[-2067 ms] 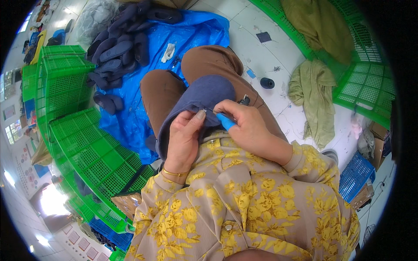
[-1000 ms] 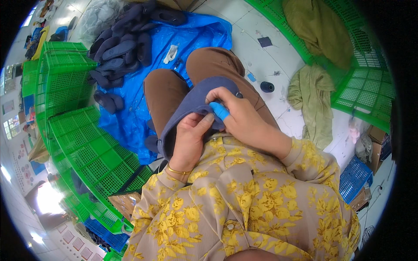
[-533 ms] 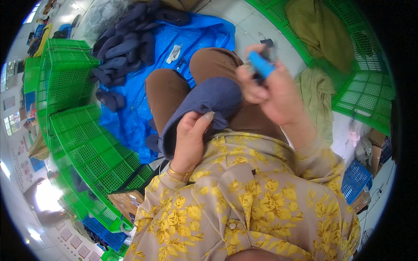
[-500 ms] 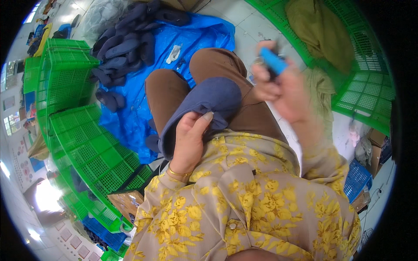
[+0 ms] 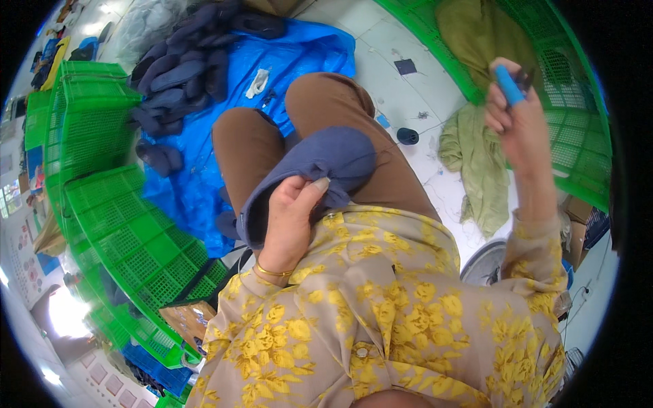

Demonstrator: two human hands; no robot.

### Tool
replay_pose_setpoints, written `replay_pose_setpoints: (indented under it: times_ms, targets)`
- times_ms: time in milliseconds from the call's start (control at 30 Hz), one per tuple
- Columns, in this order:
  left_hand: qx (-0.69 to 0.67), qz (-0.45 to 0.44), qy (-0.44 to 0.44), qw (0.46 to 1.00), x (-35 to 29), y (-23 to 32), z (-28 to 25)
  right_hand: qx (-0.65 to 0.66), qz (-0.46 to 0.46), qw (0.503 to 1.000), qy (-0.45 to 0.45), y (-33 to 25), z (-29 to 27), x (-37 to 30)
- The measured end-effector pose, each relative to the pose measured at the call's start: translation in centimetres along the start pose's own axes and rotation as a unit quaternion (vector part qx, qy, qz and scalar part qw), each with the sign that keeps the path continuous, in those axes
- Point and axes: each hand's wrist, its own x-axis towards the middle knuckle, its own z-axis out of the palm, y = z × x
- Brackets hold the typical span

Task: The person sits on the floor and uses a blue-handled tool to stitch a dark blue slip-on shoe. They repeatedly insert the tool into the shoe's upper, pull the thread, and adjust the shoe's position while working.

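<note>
A dark blue cloth slipper (image 5: 343, 146) lies across my lap, its toe to the right and its open end toward the left. My left hand (image 5: 289, 214) is closed on it, thumb and index finger pinching a gathered bit of fabric at its near edge. Up and out to the right, my right hand (image 5: 520, 112) is raised well away from the slipper, its fingers curled. A bright blue sleeve-like piece (image 5: 509, 85) is at its index finger, and something small and dark (image 5: 523, 79) shows beside it. What exactly the dark thing is cannot be made out.
A pile of dark blue slippers (image 5: 180, 75) lies on a blue plastic sheet (image 5: 309, 51) ahead, with a white scrap (image 5: 257, 83) there. Green crates (image 5: 126, 224) stand at left; another green crate (image 5: 578, 146) with olive cloth (image 5: 476, 34) stands at right. A dark spool-like thing (image 5: 407, 136) lies on the floor.
My right hand has swung outward to the right and slightly up, away from the slipper. My left hand keeps its pinch on the fabric. The view has shifted a little.
</note>
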Motion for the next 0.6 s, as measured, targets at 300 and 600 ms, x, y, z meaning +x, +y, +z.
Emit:
replay_pose_setpoints:
  times_ms: [300,600]
  targets:
    - [-0.029,0.01,0.017,0.999,0.1,-0.3,-1.0,-0.401,-0.103,0.91,0.019,8.0,2.7,2.3]
    - [0.0,0.016,0.01,1.0,0.4,-0.6,-1.7,-0.338,-0.117,0.92,-0.162,11.9,6.6,-3.5]
